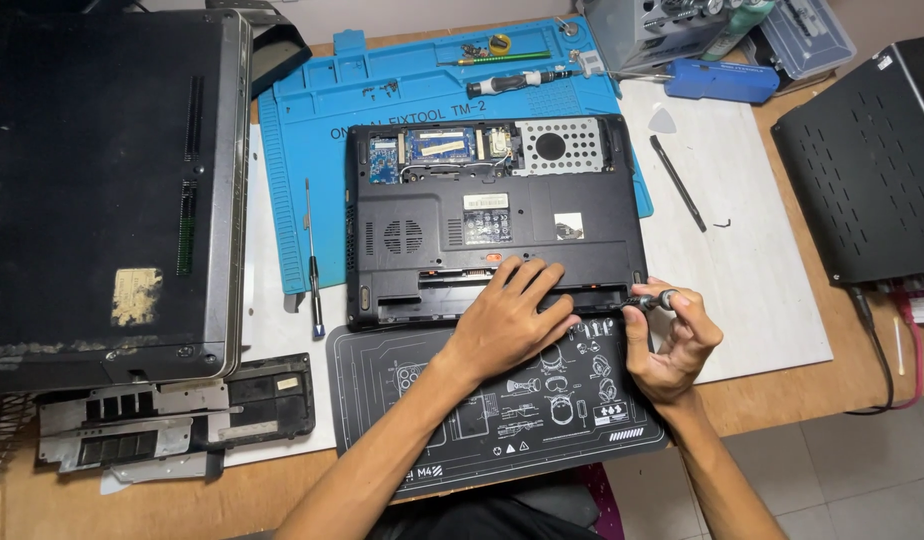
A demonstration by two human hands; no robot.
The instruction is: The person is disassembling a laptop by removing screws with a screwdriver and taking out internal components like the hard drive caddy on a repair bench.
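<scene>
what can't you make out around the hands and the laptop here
Head view only:
- Tip of the small screwdriver: hidden by the right hand and the edge of the laptop.
- Laptop's front edge under the left hand: covered by the palm and fingers.
- Any screws on the laptop base: too small to tell.
- Black case at right: cut off by the frame edge.

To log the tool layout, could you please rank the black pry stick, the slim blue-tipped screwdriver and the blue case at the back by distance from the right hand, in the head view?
From the right hand:
1. Black pry stick, on the white board just beyond it.
2. Blue case, at the table's back edge.
3. Slim blue-tipped screwdriver, far across, left of the laptop.
</scene>
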